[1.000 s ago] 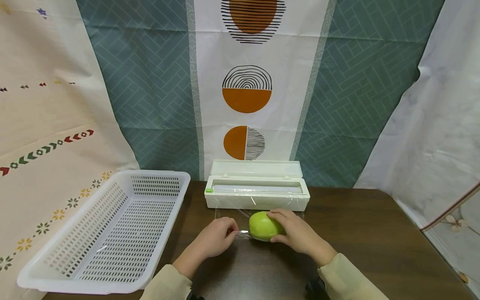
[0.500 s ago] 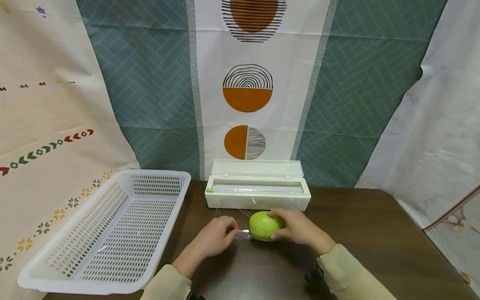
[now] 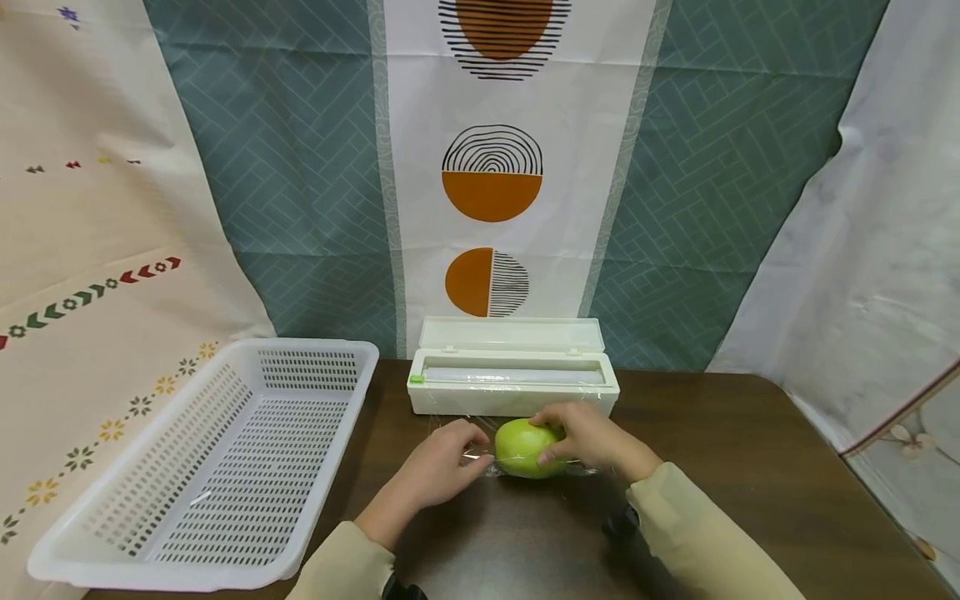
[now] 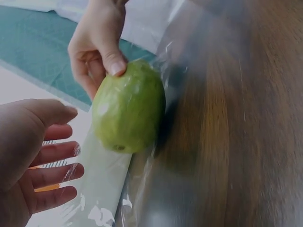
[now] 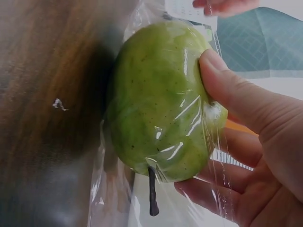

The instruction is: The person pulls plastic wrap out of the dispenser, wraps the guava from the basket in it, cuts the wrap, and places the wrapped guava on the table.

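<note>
A green pear (image 3: 522, 447) with a dark stem (image 5: 152, 191) sits on the table in front of the wrap box, with clear plastic film (image 5: 189, 111) over its side. My right hand (image 3: 588, 437) grips it between thumb and fingers from the right and top. To its left is my left hand (image 3: 444, 467), thumb and fingers spread apart in the left wrist view, next to crumpled film. Bits of film cling near those fingertips (image 4: 71, 172). Behind the pear stands a white cling-film box (image 3: 513, 396), lid raised, with a roll (image 3: 513, 376) inside.
A white slotted basket (image 3: 255, 467) stands on the left of the dark wooden table (image 3: 712, 467). Patterned cloths (image 3: 300, 167) hang behind and at both sides. The film box is close behind both hands.
My left fingers have loosened from a pinch on the film and spread. The right hand has shifted slightly on the pear, and film now shows across the pear's front.
</note>
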`<state>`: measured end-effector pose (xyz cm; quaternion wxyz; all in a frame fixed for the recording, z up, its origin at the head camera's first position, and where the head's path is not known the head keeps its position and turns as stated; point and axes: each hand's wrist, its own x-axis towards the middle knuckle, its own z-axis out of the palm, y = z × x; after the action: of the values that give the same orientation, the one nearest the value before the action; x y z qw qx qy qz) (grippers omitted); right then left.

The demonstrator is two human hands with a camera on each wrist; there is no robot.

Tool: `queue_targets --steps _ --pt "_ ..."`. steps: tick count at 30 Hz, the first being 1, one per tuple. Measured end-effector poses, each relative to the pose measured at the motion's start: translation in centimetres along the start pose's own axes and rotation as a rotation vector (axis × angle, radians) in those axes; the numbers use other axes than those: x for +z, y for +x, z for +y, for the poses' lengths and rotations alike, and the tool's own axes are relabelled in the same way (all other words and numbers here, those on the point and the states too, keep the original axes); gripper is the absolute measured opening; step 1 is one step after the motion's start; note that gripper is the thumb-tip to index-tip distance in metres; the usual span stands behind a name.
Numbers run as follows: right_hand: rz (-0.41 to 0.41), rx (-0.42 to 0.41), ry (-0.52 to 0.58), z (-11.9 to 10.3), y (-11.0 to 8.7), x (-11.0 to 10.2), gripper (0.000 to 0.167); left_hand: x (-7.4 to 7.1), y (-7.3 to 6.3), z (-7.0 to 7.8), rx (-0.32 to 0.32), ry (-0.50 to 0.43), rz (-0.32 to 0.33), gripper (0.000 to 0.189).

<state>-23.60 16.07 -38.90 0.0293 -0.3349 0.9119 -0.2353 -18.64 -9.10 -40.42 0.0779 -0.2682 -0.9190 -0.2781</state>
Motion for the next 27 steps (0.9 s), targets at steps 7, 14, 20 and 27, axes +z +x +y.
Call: queue_targets --steps 7,14,20,27 --pt "-0.026 -0.015 -0.001 0.0 0.7 -0.5 0.049 1.1 2.1 1.5 0.007 0.079 -0.038 0.056" --pt "-0.053 -0.038 0.030 0.3 1.0 -0.7 0.047 2.8 4.1 1.9 -0.029 0.090 -0.090 0.065" --pt "-0.056 -0.040 0.084 0.9 1.1 -0.5 0.046 3.4 4.7 1.6 -0.030 0.060 -0.111 0.053" --pt "-0.062 -0.014 0.180 1.6 1.0 -0.4 0.048 3.7 5.5 1.0 -0.039 -0.073 -0.092 0.049"
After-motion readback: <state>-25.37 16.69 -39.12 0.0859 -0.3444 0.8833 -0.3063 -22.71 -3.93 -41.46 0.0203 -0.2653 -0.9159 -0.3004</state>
